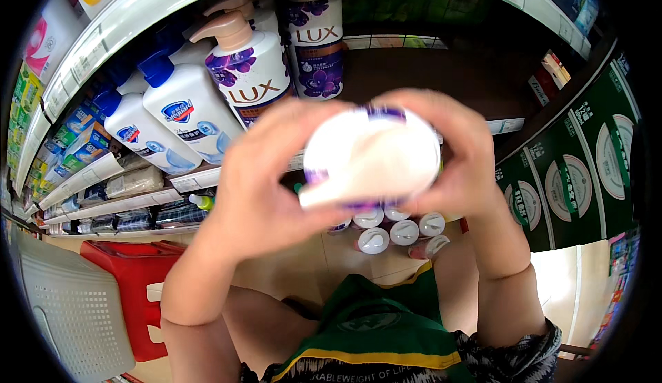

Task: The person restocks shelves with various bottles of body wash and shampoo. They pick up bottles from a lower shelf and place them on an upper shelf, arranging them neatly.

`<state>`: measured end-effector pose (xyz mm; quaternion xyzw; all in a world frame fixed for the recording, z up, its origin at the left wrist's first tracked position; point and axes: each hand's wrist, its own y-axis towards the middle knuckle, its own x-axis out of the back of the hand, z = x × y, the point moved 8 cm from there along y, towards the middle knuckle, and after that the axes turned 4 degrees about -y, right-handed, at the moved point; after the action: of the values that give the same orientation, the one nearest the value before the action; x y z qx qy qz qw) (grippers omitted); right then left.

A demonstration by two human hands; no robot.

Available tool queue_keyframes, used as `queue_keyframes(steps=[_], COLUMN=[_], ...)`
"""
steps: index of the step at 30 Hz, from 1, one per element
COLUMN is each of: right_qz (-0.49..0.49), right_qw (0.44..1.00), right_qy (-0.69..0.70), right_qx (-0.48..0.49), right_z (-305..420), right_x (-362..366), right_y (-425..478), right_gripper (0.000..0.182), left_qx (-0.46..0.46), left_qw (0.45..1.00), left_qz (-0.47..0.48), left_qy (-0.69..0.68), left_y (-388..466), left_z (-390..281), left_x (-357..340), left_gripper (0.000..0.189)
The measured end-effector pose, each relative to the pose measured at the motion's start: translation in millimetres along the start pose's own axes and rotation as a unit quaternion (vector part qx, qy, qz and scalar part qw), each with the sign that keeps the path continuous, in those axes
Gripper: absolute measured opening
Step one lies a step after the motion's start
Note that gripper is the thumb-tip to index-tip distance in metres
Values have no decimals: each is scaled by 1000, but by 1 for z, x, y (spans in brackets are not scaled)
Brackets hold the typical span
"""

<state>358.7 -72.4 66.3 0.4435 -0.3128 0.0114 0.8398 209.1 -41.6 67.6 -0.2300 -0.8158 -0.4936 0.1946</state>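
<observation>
Between my two hands is a white and purple pump bottle, seen from above and blurred, with its pale pump head toward me. My left hand grips its left side and my right hand its right side. Behind it on the shelf stand Lux pump bottles with purple flowers and beige pumps. One more Lux bottle stands farther right. To their left are white Safeguard bottles with blue pumps.
Several white-capped bottles stand on the floor below my hands. A red stool and a pale perforated basket are at lower left. Green cartons are stacked at right. A shelf edge with price labels curves overhead.
</observation>
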Motion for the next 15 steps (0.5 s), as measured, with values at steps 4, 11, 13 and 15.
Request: queue_keyframes(steps=[4,11,13,15], right_qz=[-35,-21,-29,-21], right_qw=[999,995,995,995], right_qy=[11,91,93,84], right_qx=[18,-43,-34,-40], right_z=[-20,-65,-66,-71], right_x=[13,-7,-8,-8], right_y=[24,22,23,27], right_gripper=[63,67,67,68], left_qx=[-5,98,100,95], left_qw=[1000,988,978,985], left_qz=[-21,-36,-73,-64], left_qy=[10,-114,-169,-132], left_y=[25,22,21,24], left_z=[10,52,56,60], left_x=[6,-9,-7,-6], left_gripper=[74,72,67,67])
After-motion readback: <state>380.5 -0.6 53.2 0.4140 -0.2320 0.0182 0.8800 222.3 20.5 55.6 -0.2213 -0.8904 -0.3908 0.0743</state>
